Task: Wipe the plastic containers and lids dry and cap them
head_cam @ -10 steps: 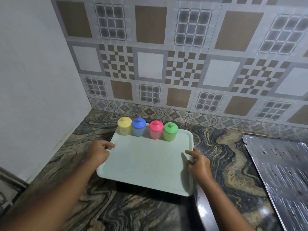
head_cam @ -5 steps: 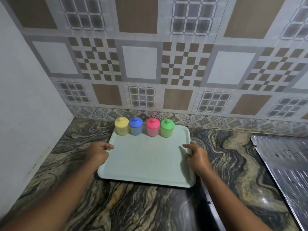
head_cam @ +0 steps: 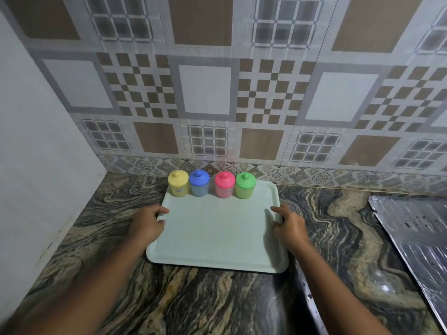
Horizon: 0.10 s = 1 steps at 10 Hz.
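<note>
Four small plastic containers stand capped in a row along the far edge of a pale green tray (head_cam: 217, 238): yellow (head_cam: 178, 187), blue (head_cam: 199, 187), pink (head_cam: 224, 188) and green (head_cam: 245, 189). Each wears a knobbed lid of its own colour. The tray lies flat on the marbled counter. My left hand (head_cam: 146, 223) holds the tray's left rim, with two digits over the edge. My right hand (head_cam: 289, 224) holds the right rim the same way, index finger stretched along it. No cloth is in view.
A white wall (head_cam: 36, 141) closes the left side and a tiled wall (head_cam: 217, 93) runs just behind the containers. A shiny metal sheet (head_cam: 416, 238) lies at the right. A dark curved rim, maybe a sink (head_cam: 312, 301), sits at the near edge.
Both hands have slid the tray away from the near edge, toward the tiled wall. The camera has tilted up and moved closer. The containers kept their places.
</note>
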Tool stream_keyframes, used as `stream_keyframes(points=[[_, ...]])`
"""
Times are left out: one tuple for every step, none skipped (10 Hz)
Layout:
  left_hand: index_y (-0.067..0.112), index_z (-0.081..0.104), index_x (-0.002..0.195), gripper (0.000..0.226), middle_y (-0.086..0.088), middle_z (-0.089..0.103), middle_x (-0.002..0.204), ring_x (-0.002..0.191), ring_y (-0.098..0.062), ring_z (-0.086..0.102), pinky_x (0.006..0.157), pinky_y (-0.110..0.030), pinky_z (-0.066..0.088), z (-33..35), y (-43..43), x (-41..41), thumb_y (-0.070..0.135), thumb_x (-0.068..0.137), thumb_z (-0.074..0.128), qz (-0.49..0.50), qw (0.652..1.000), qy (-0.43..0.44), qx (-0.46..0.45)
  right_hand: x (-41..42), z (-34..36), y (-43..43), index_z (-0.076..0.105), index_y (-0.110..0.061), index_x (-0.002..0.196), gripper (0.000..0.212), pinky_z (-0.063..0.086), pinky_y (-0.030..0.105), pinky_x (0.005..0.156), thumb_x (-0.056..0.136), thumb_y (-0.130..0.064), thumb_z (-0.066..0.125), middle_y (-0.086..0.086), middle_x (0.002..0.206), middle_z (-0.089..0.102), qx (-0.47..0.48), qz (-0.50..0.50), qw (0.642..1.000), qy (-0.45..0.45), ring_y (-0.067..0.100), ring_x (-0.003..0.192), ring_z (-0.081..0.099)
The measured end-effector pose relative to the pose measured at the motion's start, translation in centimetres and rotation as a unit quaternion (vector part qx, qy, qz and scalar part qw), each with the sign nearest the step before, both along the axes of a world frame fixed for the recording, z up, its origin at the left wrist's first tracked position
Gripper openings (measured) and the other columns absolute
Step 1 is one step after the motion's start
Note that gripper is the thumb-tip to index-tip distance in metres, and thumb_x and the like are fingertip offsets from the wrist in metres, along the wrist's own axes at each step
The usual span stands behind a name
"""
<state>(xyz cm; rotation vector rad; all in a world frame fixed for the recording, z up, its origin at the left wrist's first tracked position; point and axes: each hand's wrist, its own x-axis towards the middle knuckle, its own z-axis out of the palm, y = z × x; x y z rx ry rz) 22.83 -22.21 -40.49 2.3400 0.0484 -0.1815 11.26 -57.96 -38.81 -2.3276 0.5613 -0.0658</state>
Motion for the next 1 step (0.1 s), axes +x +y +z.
stream_keyframes(points=[[0.020, 0.070, 0.116, 0.032, 0.000, 0.069, 0.116, 0.106, -0.021, 0.065, 0.088, -0.037, 0.054, 0.98, 0.52, -1.47, 0.012, 0.086, 0.074, 0.053, 0.997, -0.046, -0.043, -1.39, 0.44, -0.40, 0.068, -0.009, 0.131, 0.047, 0.049, 0.036, 0.098, 0.086, 0.000, 0.073, 0.020, 0.148, 0.053, -0.001, -0.038, 0.999, -0.034, 0.037, 0.121, 0.063]])
